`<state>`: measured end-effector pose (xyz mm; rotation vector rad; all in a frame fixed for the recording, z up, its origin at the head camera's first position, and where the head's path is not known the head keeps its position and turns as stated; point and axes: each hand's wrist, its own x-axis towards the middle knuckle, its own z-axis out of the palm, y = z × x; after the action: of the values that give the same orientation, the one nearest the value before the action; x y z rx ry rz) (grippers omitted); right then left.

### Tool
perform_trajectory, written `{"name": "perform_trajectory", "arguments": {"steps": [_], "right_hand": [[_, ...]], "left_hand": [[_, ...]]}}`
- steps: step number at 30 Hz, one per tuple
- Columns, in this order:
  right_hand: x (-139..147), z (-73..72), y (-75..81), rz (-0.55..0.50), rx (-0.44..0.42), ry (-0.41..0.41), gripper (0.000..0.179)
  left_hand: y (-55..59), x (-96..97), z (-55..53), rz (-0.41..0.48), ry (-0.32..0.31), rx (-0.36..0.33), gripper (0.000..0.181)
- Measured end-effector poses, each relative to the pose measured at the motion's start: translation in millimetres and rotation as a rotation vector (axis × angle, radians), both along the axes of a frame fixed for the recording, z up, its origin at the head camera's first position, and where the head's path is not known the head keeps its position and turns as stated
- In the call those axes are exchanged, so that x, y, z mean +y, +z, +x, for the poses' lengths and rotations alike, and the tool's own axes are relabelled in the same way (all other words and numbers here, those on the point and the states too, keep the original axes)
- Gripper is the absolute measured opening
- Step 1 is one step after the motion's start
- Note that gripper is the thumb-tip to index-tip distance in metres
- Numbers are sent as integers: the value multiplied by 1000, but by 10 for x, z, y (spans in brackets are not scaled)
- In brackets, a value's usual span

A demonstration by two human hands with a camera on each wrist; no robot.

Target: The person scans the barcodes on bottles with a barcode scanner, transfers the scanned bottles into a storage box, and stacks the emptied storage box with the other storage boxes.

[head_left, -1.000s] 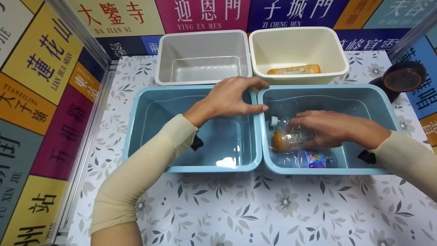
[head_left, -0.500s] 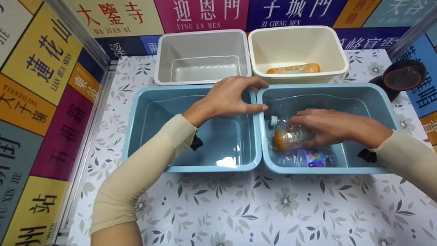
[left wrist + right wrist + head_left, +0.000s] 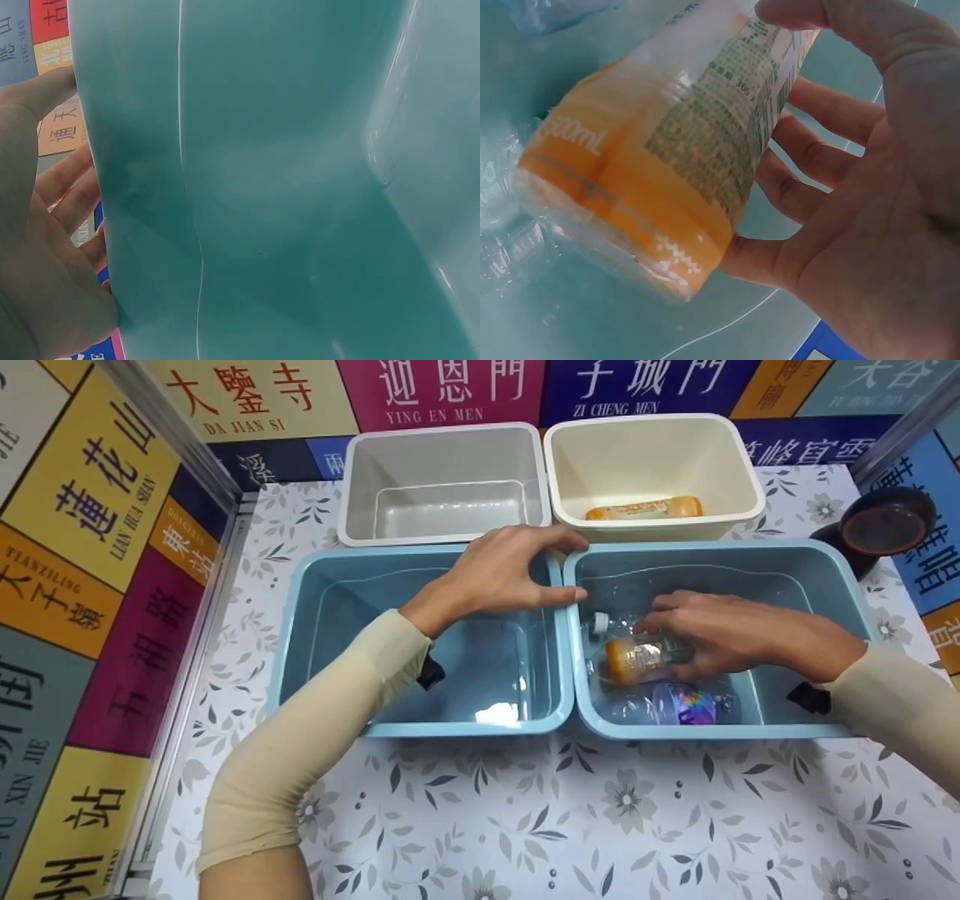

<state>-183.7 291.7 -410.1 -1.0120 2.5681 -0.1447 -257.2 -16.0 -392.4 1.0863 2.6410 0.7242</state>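
Note:
My right hand (image 3: 739, 634) holds a clear plastic drink bottle with an orange label (image 3: 637, 165) inside the right blue tub (image 3: 712, 731). In the right wrist view its thumb and fingers lie on opposite sides of the bottle, whose base points away from the palm. Below it in that tub lie a clear bottle with a purple label (image 3: 686, 705) and another clear bottle with a white cap (image 3: 601, 622). My left hand (image 3: 502, 574) rests with thumb and forefinger spread at the adjoining rims of the two tubs. No bottle shows in the left blue tub (image 3: 450, 730).
Behind the blue tubs stand a grey bin (image 3: 442, 454) and a cream bin (image 3: 652, 442), which contains an orange bottle (image 3: 645, 508). A dark, round-topped object (image 3: 885, 529) is at the right. Printed panels (image 3: 97, 510) border the flowered tabletop (image 3: 525, 817).
The right hand has risen slightly, and the orange-labelled bottle has come up with it, tilting a little. The left hand has stayed on the rims.

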Motion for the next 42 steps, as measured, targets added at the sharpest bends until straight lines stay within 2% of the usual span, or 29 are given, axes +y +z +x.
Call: {"name": "perform_trajectory", "arguments": {"steps": [7, 14, 22, 34, 42], "right_hand": [[20, 2, 61, 14, 10, -22, 63], [67, 9, 119, -43, 86, -28, 63], [136, 13, 192, -84, 84, -62, 65], [298, 62, 335, -177, 189, -73, 69], [357, 111, 433, -187, 196, -136, 71]], "left_hand": [[3, -2, 2, 1, 2, 1, 70], [-5, 0, 7, 21, 0, 21, 69], [-13, -7, 8, 18, 1, 37, 69], [5, -11, 4, 9, -11, 29, 70], [-1, -5, 17, 6, -8, 36, 70]]}}
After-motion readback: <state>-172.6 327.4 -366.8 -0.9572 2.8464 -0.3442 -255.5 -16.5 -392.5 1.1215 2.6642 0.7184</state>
